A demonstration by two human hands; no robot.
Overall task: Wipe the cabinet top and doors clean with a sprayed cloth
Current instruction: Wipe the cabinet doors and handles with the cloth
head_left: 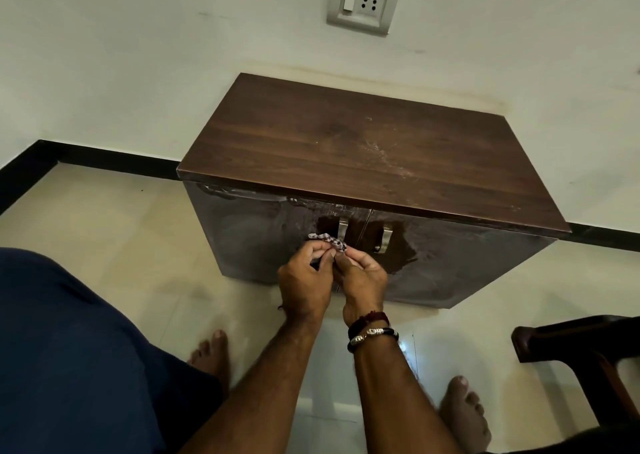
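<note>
A low dark-brown wooden cabinet (363, 156) stands against the wall, its top streaked with faint pale marks at the right. Two doors (249, 239) face me, dusty and smeared, with a darker patch around the two metal handles (343, 232). In front of the left handle, my left hand (304, 280) and my right hand (363, 280) meet, both pinching a small checked cloth (329, 240) bunched between the fingertips. Most of the cloth is hidden inside the hands.
A switch and socket plate (362, 2) sits on the white wall above. Black skirting (104, 152) runs along the tiled floor. A dark wooden chair (581, 349) stands at the right. My bare feet (464, 408) and blue-clothed knee (69, 349) are below.
</note>
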